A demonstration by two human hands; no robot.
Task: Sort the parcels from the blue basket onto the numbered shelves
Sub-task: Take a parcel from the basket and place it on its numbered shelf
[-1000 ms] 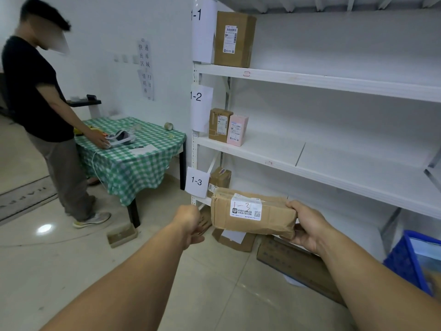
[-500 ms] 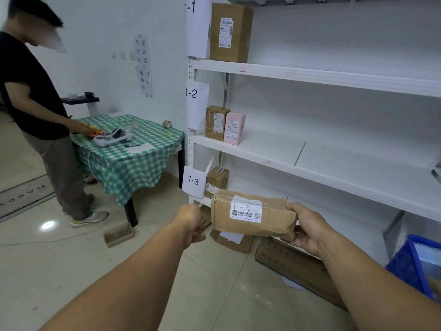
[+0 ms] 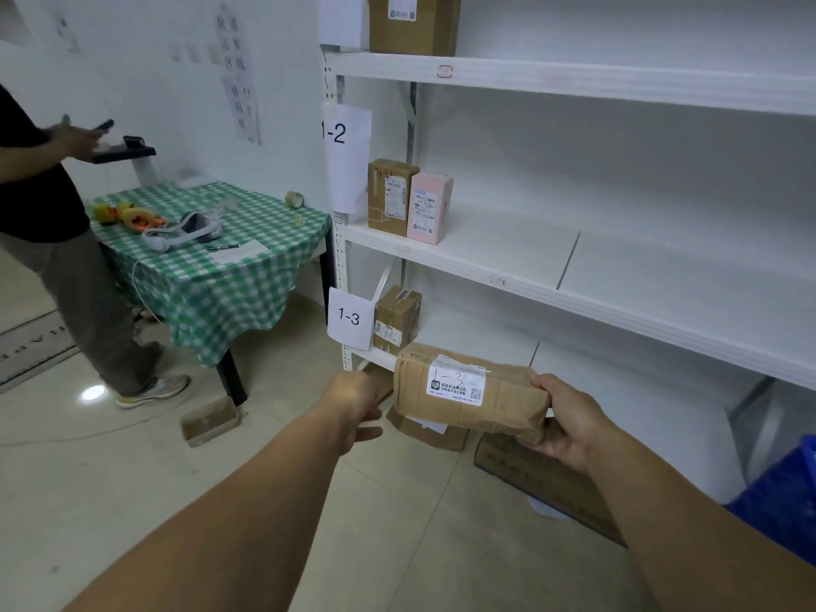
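Right hand (image 3: 569,428) grips parcel (image 3: 468,395) marked 1-3, lower centre; left hand (image 3: 353,404) just beside it, loosely curled, empty.

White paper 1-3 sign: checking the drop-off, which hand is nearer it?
Left. The left hand is just below the white 1-3 sign; the right hand grips the brown taped parcel further right.

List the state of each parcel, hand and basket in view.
Parcel marked 1-3: held in the air, flat, not yet shelved.
Right hand: grips the parcel's right end.
Left hand: holds nothing, fingers loosely curled.
Lower brown box: upright, left end of shelf 1-3.
Middle brown box: upright, left end of shelf 1-2.
Pink box: upright, beside the middle brown box.
Blue basket: at the right edge, contents unseen.
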